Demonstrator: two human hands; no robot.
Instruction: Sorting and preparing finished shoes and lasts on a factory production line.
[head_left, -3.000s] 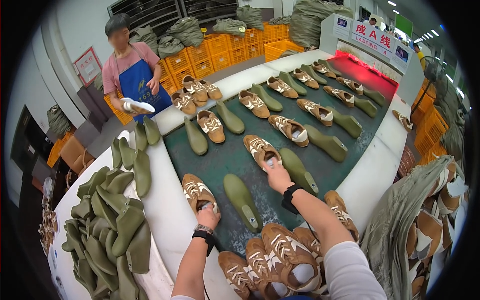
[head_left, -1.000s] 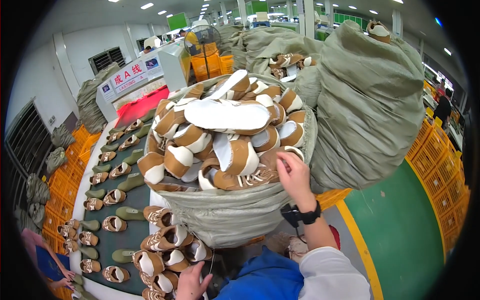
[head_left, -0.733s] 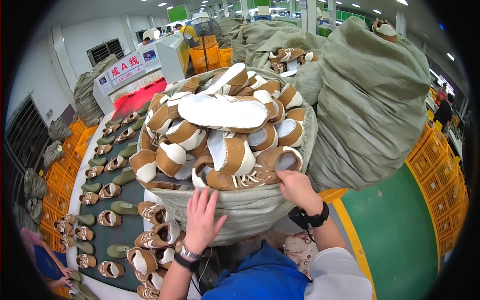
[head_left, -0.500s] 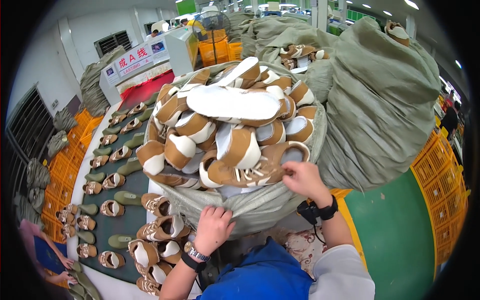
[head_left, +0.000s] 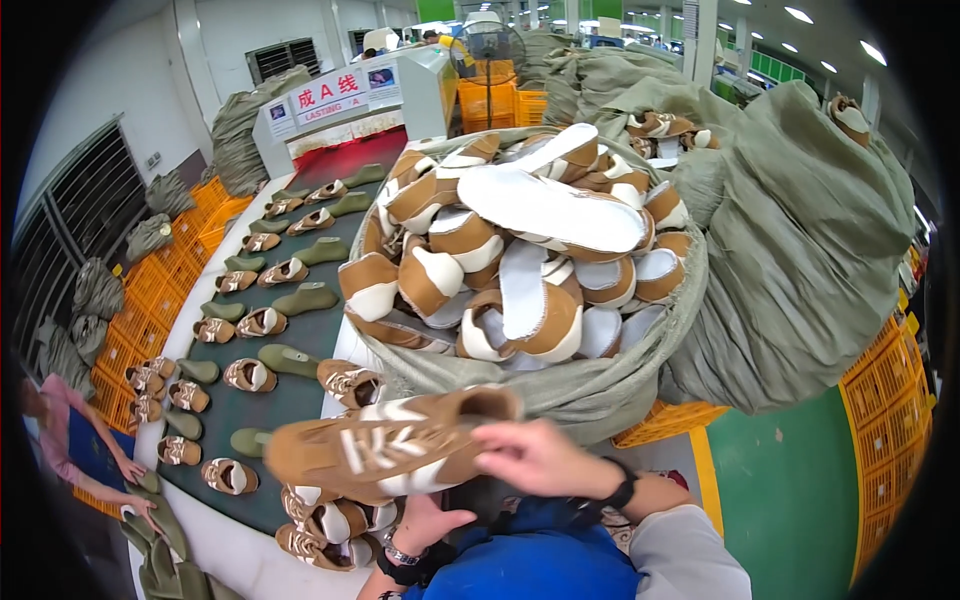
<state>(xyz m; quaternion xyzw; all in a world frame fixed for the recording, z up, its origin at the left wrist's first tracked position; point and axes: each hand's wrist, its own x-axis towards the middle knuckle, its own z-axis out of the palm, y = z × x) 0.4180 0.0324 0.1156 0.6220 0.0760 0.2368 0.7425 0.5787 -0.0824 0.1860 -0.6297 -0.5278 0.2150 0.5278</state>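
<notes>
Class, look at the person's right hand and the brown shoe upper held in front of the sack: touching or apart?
Touching. In the head view the right hand grips the heel end of the brown shoe upper, fingers overlapping its edge.

left hand (head_left: 428, 522) half hidden under blurred brown shoe upper (head_left: 390, 447), its grip perhaps closed, co-worker (head_left: 70, 440) cut off

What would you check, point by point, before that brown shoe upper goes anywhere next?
1. Right hand grips the brown shoe upper: ok, fingers on its heel end.
2. Left hand supporting it: cannot tell, it sits below the upper, contact hidden.
3. Upper clear of the big sack of uppers: ok, held in front of it.
4. Sack pile stable: cannot tell, the white sole piece lies loose on top.
5. Conveyor belt has free spots: ok, dark gaps show between the shoes.
</notes>
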